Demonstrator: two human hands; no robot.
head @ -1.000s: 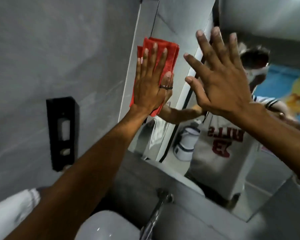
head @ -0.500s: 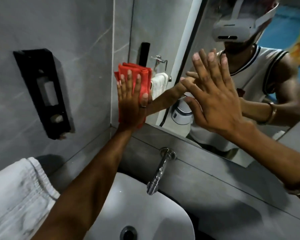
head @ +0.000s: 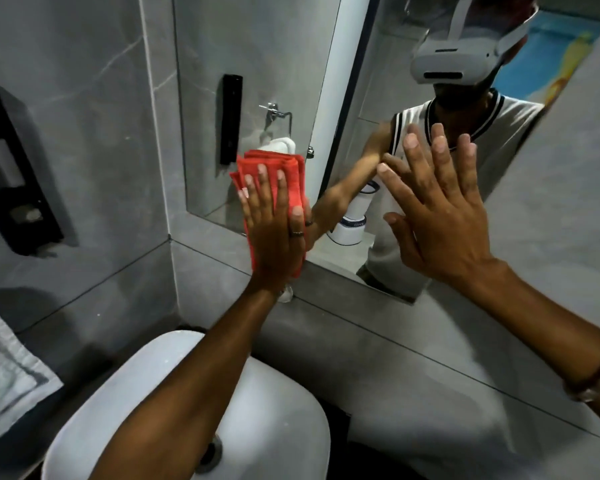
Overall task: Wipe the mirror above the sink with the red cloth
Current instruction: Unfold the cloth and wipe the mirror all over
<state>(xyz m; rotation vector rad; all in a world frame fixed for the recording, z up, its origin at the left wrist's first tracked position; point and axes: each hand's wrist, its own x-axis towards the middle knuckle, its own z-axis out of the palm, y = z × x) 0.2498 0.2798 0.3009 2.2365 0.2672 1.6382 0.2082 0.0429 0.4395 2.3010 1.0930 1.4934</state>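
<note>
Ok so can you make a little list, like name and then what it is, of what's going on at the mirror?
place: bathroom, white sink below a wall mirror
left hand: flat, fingers spread, pressing the red cloth on the mirror's lower left part
red cloth: folded, its bottom edge hangs past the mirror's lower rim
right hand: open, empty, raised in front of the glass; touching or not, cannot tell
left wall: black dispenser
tap: mostly hidden behind the left arm

Grey marbled wall tiles (head: 84,116), black wall dispenser (head: 11,168), white basin (head: 278,427)
</note>
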